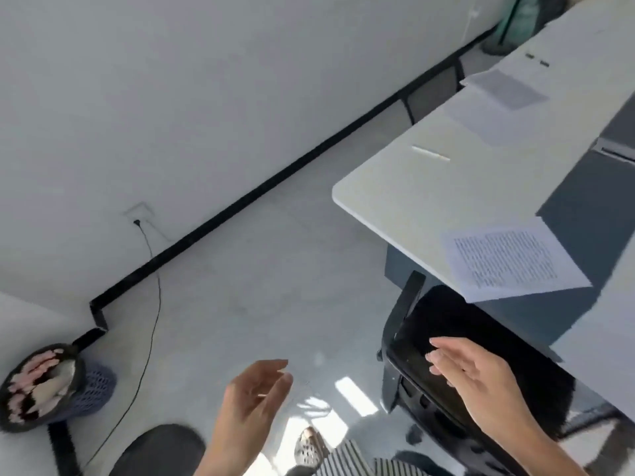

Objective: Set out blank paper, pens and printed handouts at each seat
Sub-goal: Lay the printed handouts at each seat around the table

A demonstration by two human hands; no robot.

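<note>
A printed handout lies on the near corner of the white table, partly over its edge. Farther along the table a white pen lies alone, and beyond it another printed sheet rests on blank paper. My left hand hangs over the floor with relaxed fingers and holds nothing. My right hand is stretched out above the black chair, fingers straight, holding nothing.
A waste basket full of scraps stands at the lower left by the wall. A black cable runs from a wall socket down across the floor. Grey partitions divide the table. A second dark chair seat is below me.
</note>
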